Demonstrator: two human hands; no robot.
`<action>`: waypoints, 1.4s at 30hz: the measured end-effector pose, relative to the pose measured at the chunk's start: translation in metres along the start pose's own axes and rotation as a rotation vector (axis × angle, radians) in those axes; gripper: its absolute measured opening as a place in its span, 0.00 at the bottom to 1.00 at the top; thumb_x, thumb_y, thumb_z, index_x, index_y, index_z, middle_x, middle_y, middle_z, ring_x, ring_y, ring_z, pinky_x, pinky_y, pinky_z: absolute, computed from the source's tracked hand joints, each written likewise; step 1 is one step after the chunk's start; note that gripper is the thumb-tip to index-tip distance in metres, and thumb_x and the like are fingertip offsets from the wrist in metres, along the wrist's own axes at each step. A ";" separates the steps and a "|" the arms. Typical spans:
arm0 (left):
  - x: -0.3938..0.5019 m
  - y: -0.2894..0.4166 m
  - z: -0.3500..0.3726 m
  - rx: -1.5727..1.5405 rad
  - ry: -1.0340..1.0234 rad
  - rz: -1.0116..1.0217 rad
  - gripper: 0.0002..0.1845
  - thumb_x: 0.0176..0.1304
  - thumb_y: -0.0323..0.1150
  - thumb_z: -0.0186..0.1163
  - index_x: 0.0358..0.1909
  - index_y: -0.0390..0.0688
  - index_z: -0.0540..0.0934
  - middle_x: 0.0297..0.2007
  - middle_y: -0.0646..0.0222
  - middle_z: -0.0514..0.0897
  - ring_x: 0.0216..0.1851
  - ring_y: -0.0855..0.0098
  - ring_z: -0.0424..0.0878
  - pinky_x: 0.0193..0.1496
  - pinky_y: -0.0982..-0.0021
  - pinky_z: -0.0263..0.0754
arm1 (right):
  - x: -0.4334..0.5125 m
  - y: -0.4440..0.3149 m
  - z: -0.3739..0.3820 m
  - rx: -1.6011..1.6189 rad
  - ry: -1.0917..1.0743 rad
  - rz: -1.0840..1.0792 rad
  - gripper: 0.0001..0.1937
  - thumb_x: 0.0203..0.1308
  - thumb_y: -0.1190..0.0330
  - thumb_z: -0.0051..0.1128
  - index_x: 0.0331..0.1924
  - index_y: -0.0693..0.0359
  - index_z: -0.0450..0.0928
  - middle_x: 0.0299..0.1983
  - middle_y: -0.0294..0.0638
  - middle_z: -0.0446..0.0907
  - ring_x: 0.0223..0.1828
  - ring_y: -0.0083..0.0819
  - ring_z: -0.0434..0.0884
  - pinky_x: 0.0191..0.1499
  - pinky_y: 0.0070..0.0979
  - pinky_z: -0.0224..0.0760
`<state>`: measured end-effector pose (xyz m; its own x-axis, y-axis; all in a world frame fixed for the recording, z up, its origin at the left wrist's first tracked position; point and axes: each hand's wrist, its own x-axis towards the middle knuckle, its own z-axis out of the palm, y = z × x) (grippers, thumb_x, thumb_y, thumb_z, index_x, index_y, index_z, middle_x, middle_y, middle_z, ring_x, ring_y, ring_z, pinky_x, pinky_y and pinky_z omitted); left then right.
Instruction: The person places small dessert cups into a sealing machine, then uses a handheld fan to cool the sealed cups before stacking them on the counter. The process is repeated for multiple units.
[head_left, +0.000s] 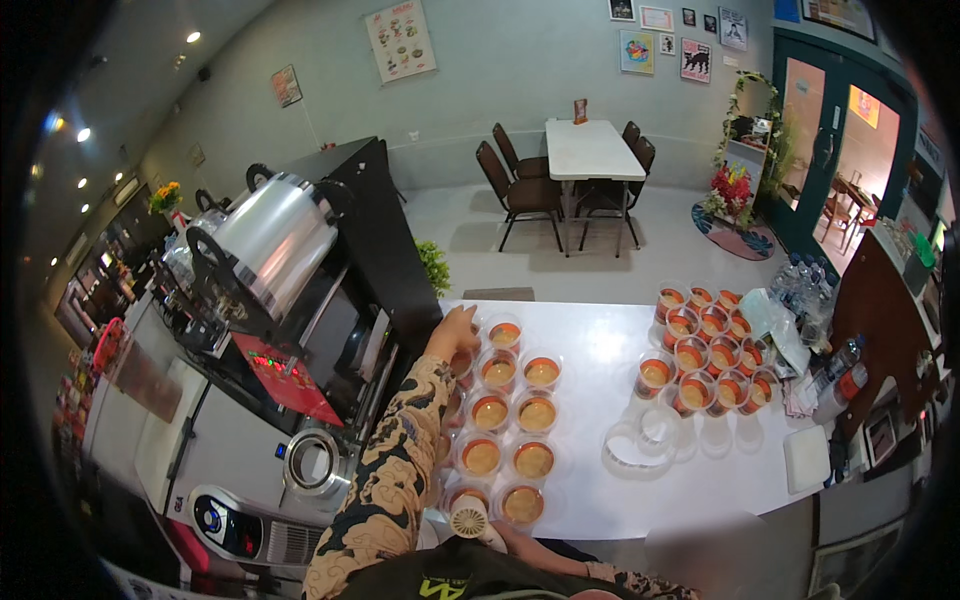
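Note:
Rows of clear plastic cups (536, 413) with an orange-and-brown drink in them stand on the white counter (585, 480) before me. My left hand (455, 334) reaches to the far end of the leftmost row, at a cup partly hidden behind it; whether the fingers grip that cup is unclear. Low at the counter's near edge is my right hand (514, 541), beside a small cream-coloured round-grilled device (469, 517) that looks like a portable fan; its fingers are mostly hidden.
More filled cups (695, 391) stand grouped at the right, near a roll of clear tape (634, 444), plastic bottles (840, 360) and tissues. A cup-sealing machine (315, 352) borders the left side. Beyond the counter stand a white table (592, 150) and chairs (525, 187).

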<state>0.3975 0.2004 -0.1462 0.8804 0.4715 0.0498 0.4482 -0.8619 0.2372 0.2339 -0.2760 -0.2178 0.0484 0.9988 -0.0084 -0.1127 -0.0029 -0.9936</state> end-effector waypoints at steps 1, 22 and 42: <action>-0.011 0.004 -0.002 -0.100 0.124 0.042 0.53 0.42 0.38 0.77 0.76 0.37 0.71 0.69 0.38 0.75 0.70 0.45 0.76 0.71 0.58 0.75 | -0.001 -0.003 0.000 -0.047 0.006 0.028 0.30 0.73 0.59 0.65 0.72 0.61 0.67 0.64 0.55 0.80 0.65 0.46 0.80 0.68 0.40 0.70; -0.455 0.146 0.125 -0.642 0.592 -0.369 0.41 0.52 0.31 0.78 0.66 0.37 0.68 0.60 0.48 0.73 0.60 0.55 0.76 0.58 0.61 0.79 | -0.007 -0.032 -0.021 -0.368 0.054 -0.018 0.29 0.67 0.60 0.73 0.62 0.65 0.70 0.50 0.49 0.81 0.51 0.39 0.82 0.56 0.35 0.76; -0.449 0.145 0.097 -1.132 0.404 -0.122 0.46 0.46 0.39 0.87 0.66 0.41 0.73 0.60 0.62 0.81 0.64 0.65 0.80 0.71 0.61 0.72 | -0.087 -0.017 -0.066 0.054 0.371 0.166 0.24 0.67 0.78 0.63 0.64 0.62 0.66 0.39 0.35 0.79 0.36 0.21 0.79 0.41 0.23 0.73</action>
<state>0.0822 -0.1540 -0.2279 0.6393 0.7369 0.2198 -0.0426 -0.2515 0.9669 0.2969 -0.3664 -0.2077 0.3789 0.8995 -0.2178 -0.2005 -0.1499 -0.9682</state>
